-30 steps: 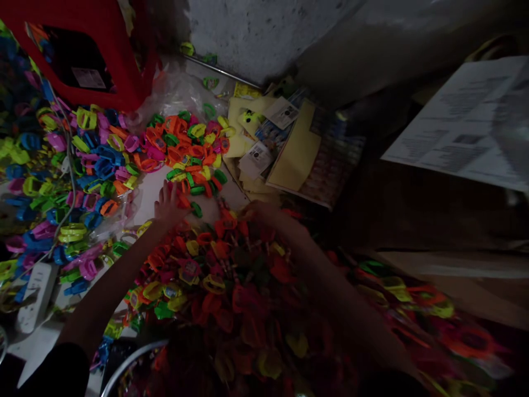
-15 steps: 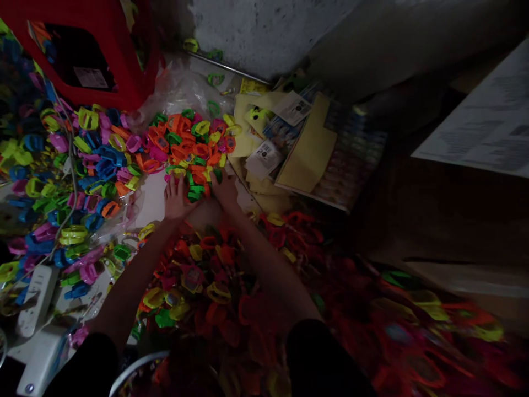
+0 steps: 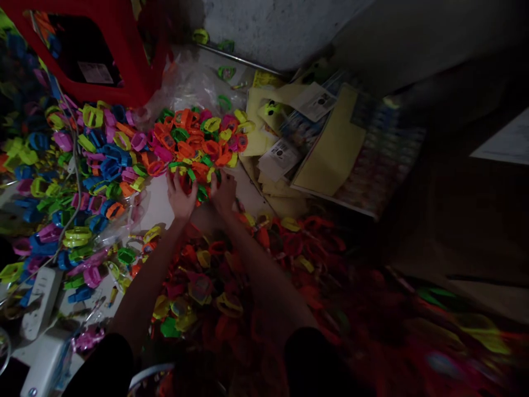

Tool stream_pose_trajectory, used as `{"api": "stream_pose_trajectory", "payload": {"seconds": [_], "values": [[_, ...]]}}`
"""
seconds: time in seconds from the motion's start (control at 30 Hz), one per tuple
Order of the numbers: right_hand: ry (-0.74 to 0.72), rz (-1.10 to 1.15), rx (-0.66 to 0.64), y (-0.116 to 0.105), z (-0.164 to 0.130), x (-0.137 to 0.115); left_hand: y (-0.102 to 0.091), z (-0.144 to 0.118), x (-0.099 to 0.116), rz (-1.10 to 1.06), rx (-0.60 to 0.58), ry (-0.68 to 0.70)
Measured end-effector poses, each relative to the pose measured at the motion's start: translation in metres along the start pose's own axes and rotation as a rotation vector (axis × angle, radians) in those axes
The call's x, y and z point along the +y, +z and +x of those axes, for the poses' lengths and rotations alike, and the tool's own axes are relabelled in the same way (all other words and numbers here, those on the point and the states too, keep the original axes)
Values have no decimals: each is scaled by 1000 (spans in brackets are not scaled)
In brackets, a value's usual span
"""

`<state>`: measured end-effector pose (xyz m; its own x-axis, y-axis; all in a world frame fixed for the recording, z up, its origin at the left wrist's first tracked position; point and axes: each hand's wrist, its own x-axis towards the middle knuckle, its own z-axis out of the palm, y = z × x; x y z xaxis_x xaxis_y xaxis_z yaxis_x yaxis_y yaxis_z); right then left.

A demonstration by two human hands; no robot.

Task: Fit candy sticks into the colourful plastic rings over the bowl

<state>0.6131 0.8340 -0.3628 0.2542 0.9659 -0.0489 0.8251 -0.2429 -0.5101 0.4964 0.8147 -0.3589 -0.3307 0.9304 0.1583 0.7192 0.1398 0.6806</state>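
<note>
Dim floor: both hands [image 3: 202,196] cup glossy plastic loops [image 3: 194,149].

Bare floor patch [image 3: 155,205] left of hands; plastic rings [image 3: 194,146] ahead, paper stack [image 3: 330,154] (right) block.

A dim room with a rough grey wall [image 3: 273,27] behind a red plastic stool [image 3: 124,60].

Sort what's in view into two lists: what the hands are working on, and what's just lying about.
In hand:
- left hand and right hand, both laid on the near edge of the orange and green ring pile

Lying about:
- red stool
- yellow card sheets
- white power strip
- blue, pink and yellow rings to the left
- clear plastic bag
</note>
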Motion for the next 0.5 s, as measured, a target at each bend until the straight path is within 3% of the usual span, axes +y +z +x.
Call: {"api": "stream_pose_trajectory", "payload": {"seconds": [0.23,0.5], "values": [[-30,231,-28,12,3,-10,-1,1,0,-89,73,-19],[123,597,-53,19,-3,-33,0,0,-12,-170,65,-43]]}}
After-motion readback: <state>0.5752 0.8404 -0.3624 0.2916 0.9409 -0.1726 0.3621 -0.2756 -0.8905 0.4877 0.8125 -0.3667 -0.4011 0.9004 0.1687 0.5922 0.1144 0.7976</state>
